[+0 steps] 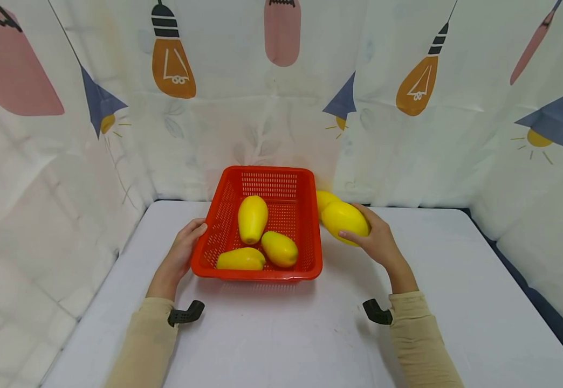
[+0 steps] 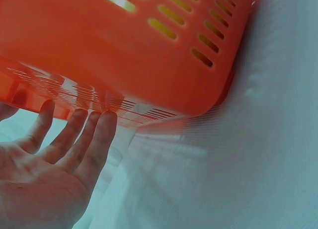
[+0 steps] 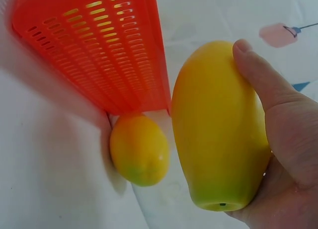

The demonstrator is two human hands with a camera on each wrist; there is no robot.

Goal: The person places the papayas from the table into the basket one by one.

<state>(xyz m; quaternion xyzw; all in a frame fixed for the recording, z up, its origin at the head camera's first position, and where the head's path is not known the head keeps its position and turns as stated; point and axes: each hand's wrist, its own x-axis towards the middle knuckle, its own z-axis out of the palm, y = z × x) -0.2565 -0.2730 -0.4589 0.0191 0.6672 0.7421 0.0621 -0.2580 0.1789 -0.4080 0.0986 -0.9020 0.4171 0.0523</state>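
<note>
A red plastic basket point(image 1: 317, 226) with slotted walls stands on the table and holds three yellow papayas, one of them upright in the picture point(image 1: 252, 218). My left hand point(image 1: 184, 248) rests against the basket's left side; the left wrist view shows its nearly straight fingers point(image 2: 102, 134) touching the wall below the rim. With my right hand point(image 1: 378, 240) I hold another papaya point(image 3: 218, 124) just right of the basket, thumb on one side of it. The fingers behind it are mostly hidden. Beyond it, one more papaya point(image 3: 139, 149) lies beside the basket.
The white table point(image 1: 281, 339) reaches toward the front and out to the right. A pale curtain point(image 1: 281, 124) printed with lamps and bulbs hangs along the back and sides. Dark cuffs with black mounts point(image 1: 186, 312) sit at both wrists.
</note>
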